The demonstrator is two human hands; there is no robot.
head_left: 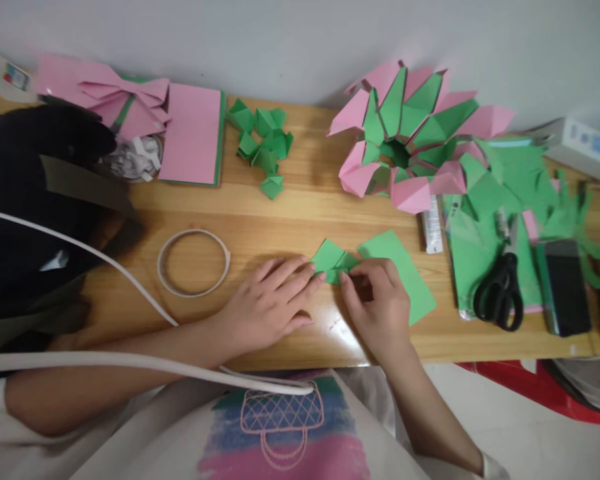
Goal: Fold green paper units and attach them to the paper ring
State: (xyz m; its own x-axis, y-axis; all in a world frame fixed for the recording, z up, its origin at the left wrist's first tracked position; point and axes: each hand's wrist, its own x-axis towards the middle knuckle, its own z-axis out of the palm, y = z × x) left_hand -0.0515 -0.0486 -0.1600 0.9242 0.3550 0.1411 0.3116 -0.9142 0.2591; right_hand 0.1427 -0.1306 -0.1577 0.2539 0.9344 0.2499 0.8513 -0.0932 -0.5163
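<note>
Nearest to the wearer: a white cable (pixel 130 362) passes over the left forearm, short of the folded green piece (pixel 326 255) that serves as landmark. The piece lies at the near side of the wooden desk (pixel 290 223), between the hands. Left hand (pixel 275 297): palm down, fingers extended, fingertips touching the piece's left edge, no grip seen. Right hand (pixel 380 303): thumb and fingers pinching its lower right part.

Just right of the piece, partly behind the right hand, a flat green sheet (pixel 405 280). Left of the piece, beyond the left hand, a ring of tape (pixel 161 263) lying flat. Well to the right, black-handled scissors (pixel 500 287) on green paper, a dark phone (pixel 567 287) beside them.

Farther out, right of the piece: a white tube (pixel 433 227), then green scraps (pixel 520 177). Beyond the piece, to the left, a cluster of small green folds (pixel 265 157), then a pink pad (pixel 193 133). Beyond and right, by the wall (pixel 300 53), a large pink-and-green paper ring (pixel 430 127), its points spread outward.
</note>
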